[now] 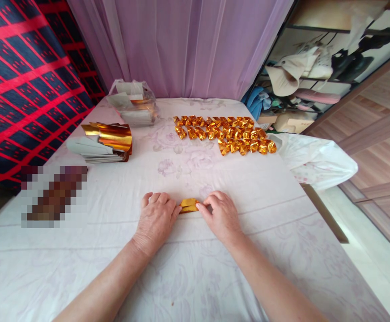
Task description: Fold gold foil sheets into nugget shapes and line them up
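Note:
A small folded piece of gold foil paper (188,205) lies flat on the table between my hands. My left hand (157,219) pinches its left end, thumb against the curled fingers. At the opposite end, my right hand (222,215) grips the paper between thumb and fingers. Farther off to the right, several folded gold foil ingots (230,133) stand in uneven rows. On the left, a stack of gold foil sheets (114,137) with pale backs lies curled over.
A clear plastic bag (134,105) holding more sheets sits at the far left. A pixelated patch (56,194) covers something dark at left. The cloth-covered table (188,277) ends near a purple curtain (181,49). Right of it are a white bag (319,158) and a shoe shelf (339,82).

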A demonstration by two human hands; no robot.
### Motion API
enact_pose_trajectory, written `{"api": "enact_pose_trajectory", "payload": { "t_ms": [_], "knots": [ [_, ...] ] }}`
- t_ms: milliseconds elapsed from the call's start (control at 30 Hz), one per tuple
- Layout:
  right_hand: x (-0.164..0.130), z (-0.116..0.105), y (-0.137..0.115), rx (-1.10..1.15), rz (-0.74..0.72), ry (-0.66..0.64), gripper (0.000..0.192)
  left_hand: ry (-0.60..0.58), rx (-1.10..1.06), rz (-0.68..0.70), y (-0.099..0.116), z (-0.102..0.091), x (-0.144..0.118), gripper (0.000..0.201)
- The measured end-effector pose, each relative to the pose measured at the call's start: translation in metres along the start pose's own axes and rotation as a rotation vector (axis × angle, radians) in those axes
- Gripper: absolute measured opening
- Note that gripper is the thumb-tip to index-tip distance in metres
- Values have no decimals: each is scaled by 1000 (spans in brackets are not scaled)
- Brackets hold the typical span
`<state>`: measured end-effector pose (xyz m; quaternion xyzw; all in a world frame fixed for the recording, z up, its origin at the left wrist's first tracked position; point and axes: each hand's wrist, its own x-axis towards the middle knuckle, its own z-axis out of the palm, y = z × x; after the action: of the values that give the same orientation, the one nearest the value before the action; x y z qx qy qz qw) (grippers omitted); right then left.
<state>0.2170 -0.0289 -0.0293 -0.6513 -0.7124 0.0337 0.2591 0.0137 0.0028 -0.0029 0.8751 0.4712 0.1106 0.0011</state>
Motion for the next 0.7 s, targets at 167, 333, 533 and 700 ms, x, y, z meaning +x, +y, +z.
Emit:
{"api": "enact_pose_trajectory", "payload": {
  "t_ms": [167, 333, 533, 700],
  "knots": [
    [0, 0, 0, -34, 7, 18, 22, 0, 51, 1, 3, 1, 0, 27],
    [1, 1, 0, -44, 7, 30, 25, 14, 106, 17, 4, 2, 0, 26],
    [1, 0, -1, -58, 13, 52, 24, 31, 145, 37, 5, 3, 1, 29],
    [1, -1, -1, -58, 14, 47, 23, 40, 152, 38, 6, 1, 1, 27]
  ]
}}
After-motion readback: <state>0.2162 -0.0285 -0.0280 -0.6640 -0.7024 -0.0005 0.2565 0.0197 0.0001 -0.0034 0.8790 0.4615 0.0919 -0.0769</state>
